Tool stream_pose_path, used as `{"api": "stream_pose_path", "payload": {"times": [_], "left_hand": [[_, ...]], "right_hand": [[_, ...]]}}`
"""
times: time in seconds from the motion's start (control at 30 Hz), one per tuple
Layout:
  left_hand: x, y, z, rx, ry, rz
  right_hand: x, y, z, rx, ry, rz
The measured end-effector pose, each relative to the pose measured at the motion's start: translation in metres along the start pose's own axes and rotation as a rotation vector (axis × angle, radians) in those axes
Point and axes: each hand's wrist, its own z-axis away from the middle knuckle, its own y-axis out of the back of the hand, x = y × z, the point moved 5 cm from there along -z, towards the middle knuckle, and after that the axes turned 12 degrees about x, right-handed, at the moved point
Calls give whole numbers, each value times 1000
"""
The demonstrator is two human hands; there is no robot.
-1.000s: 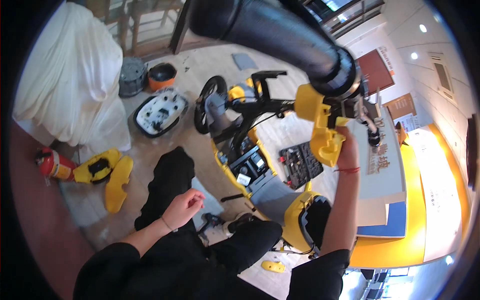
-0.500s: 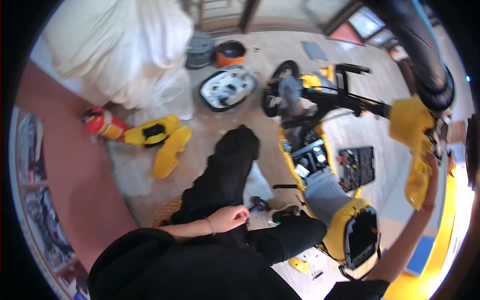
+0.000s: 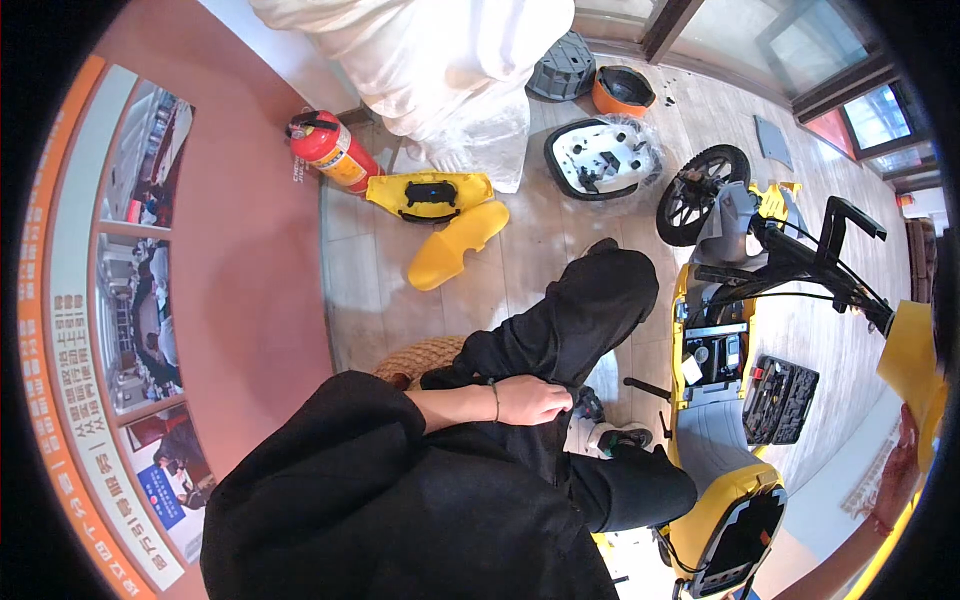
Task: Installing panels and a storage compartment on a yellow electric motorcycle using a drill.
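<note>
My left hand (image 3: 532, 400) rests on my thigh with its fingers curled, holding nothing; black trousers (image 3: 590, 300) cover the leg. My right hand (image 3: 897, 465) is at the far right rim, raised, gripping the lower end of a yellow plastic body panel (image 3: 908, 365). Between my hands a partly stripped yellow electric scooter (image 3: 712, 350) stands on the floor, its black handlebar (image 3: 835, 255) and front wheel (image 3: 698, 193) pointing away from me. Most of my right forearm is cut off by the rim.
An open black tool case (image 3: 780, 400) lies right of the scooter. On the wooden floor lie two yellow covers (image 3: 450, 225), a red fire extinguisher (image 3: 330, 152), a black-and-white panel (image 3: 603, 158), an orange tub (image 3: 622, 90) and a white draped sheet (image 3: 440, 50). A terracotta wall (image 3: 240, 300) stands left.
The view has swung left and down, bringing the wall into sight. The yellow panel in my right hand has slid to the right rim. My left hand has stayed on my thigh.
</note>
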Motion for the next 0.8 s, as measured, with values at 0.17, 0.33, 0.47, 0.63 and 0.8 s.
{"api": "stream_pose_path", "payload": {"times": [0.17, 0.33, 0.47, 0.63, 0.8], "left_hand": [[-3, -1, 1, -8, -9, -35], [1, 4, 0, 15, -20, -41], [2, 2, -1, 43, -49, -21], [1, 0, 0, 35, -36, -26], [-2, -1, 3, 30, -23, -38]], "right_hand": [[-14, -65, 39, 186, -150, -88], [-8, -31, 33, -175, 18, -135], [-7, -5, 23, -256, -45, -223], [-1, 5, 16, -394, -161, -381], [-2, -18, 29, -307, -149, -269]]}}
